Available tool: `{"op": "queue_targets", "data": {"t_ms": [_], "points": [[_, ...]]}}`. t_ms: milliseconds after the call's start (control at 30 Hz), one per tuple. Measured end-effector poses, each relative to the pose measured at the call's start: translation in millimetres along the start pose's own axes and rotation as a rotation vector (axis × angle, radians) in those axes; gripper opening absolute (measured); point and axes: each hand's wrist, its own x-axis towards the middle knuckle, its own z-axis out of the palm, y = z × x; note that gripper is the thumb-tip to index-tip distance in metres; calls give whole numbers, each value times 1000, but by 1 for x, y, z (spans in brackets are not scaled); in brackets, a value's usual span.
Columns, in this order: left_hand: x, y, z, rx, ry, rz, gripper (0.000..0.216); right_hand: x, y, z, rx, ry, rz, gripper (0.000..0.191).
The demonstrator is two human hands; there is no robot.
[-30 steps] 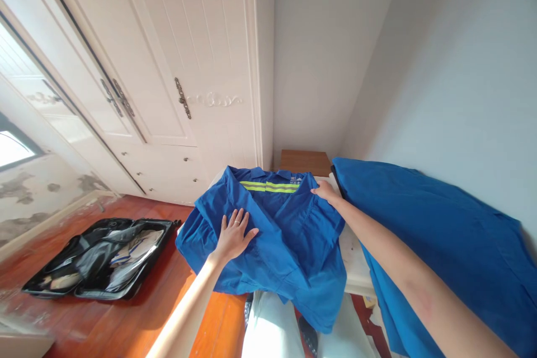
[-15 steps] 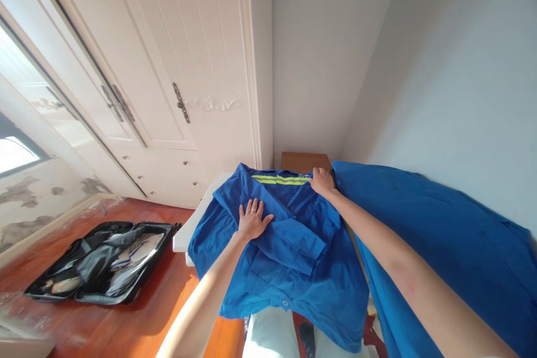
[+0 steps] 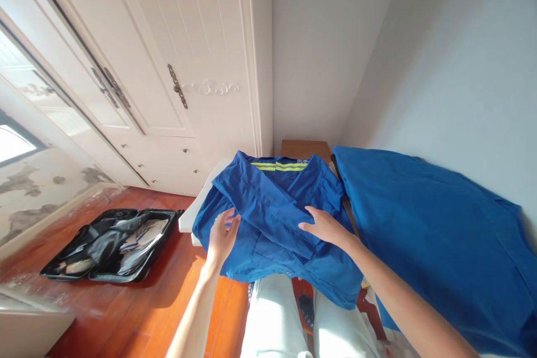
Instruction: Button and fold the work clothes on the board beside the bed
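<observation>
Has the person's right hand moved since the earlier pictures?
Yes: the right hand has moved down the view, farther from the brown wooden furniture.

Left forearm (image 3: 199, 299): bare | right forearm (image 3: 398, 288): bare | trousers (image 3: 274, 316): pale | footwear (image 3: 306, 309): dark, dotted

A suitcase (image 3: 158, 243) lies on the floor (image 3: 176, 282) left of the jacket (image 3: 268, 235), cloth (image 3: 440, 224) right.

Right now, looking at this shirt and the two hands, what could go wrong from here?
The lower edge of the blue shirt reaches over the person's legs, so it might slide off the white surface. The folded sleeve lies across the front, near the right hand; a brush could shift it. The open suitcase sits on the floor at the left, so a careless step there might cause a trip.
</observation>
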Motion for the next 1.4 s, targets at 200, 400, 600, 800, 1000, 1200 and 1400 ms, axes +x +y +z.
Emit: {"op": "queue_targets", "data": {"t_ms": [200,400,600,800,1000,1200,1400], "points": [[-57,20,25,-627,-305,-460,47,-5,-38,-26,477,-166,113,30],[-72,35,46,-1042,-407,-580,46,-38,-75,-16,1279,-151,153,41],[-72,33,50,-1187,-364,-660,33,-63,-61,44,1484,-111,394,39],[-76,45,19,-990,-107,-515,32,-71,-90,26,1580,-98,236,32],[-94,36,12,-832,-138,-555,45,-83,-74,37,1534,53,329,42],[-53,10,9,-706,-4,-514,50,-101,-58,72,1530,-22,301,44],[23,-3,-22,-392,44,-460,60,-105,-58,77,1497,43,339,53]]}}
